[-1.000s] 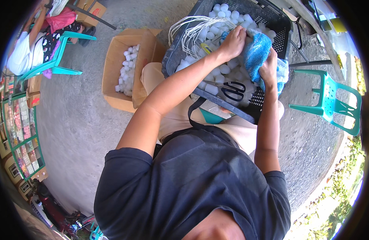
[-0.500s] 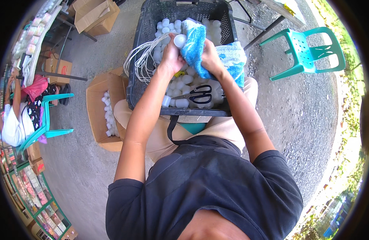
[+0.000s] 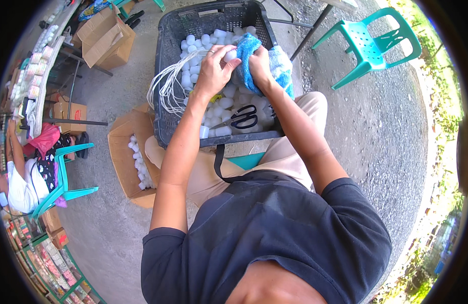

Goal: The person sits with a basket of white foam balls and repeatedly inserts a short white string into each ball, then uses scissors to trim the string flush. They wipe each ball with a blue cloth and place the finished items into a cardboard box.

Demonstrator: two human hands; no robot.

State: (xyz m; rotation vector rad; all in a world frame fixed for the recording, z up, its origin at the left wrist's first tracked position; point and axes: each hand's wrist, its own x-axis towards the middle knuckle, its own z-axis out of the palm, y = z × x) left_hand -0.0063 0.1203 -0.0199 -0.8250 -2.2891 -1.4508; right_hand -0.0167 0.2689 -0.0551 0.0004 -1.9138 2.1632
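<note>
My left hand (image 3: 216, 70) is closed around a small white plastic cup (image 3: 230, 55), with the fingers over its far side and the thumb near. Bunched in my right hand (image 3: 260, 67) is a blue towel (image 3: 247, 50), pressed close against the cup. Both hands are above a black plastic crate (image 3: 162, 126) that holds many similar white pieces (image 3: 225, 103). Black-handled scissors (image 3: 245, 117) lie on the pieces at the crate's near side. A loop of white cord (image 3: 165, 83) hangs over its left wall. Part of the towel drapes toward the crate's right side.
An open cardboard box (image 3: 120, 169) with more white pieces stands left of my leg. A green plastic chair (image 3: 368, 45) is at the right. Farther left, a person (image 3: 23, 175) sits by a table. Another carton (image 3: 110, 43) lies at the back left.
My left hand has turned the cup, so its round end no longer faces up, and the fingers have shifted over it. The whole view has shifted slightly; the towel stays in my right hand.
</note>
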